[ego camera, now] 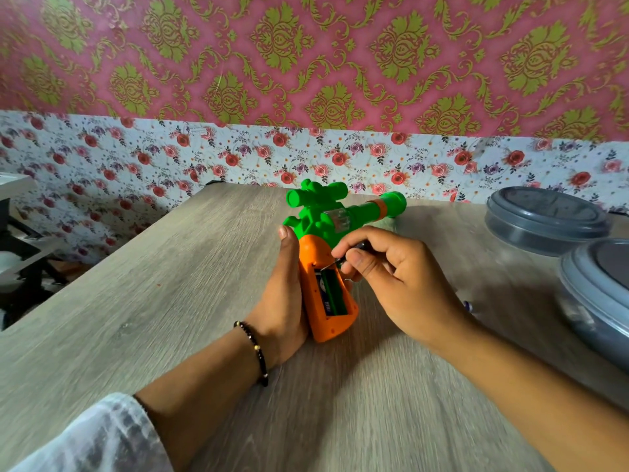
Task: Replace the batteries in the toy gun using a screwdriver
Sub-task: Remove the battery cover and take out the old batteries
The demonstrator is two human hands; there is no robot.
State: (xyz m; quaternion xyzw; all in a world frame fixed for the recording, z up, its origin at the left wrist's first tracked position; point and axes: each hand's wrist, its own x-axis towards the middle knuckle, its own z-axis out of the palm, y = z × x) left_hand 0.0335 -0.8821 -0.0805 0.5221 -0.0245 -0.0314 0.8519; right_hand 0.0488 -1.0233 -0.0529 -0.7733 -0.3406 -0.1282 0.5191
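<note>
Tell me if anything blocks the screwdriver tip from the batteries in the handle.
Nothing visible does. The battery compartment lies uncovered, and the screwdriver tip in the right hand already reaches its top edge. The left hand steadies the toy gun from the side.

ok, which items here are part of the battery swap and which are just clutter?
In use:
toy gun, gripped by left hand
screwdriver, pinched by right hand, tip at the open compartment
batteries inside

Lying about:
two grey lidded containers
table
</note>
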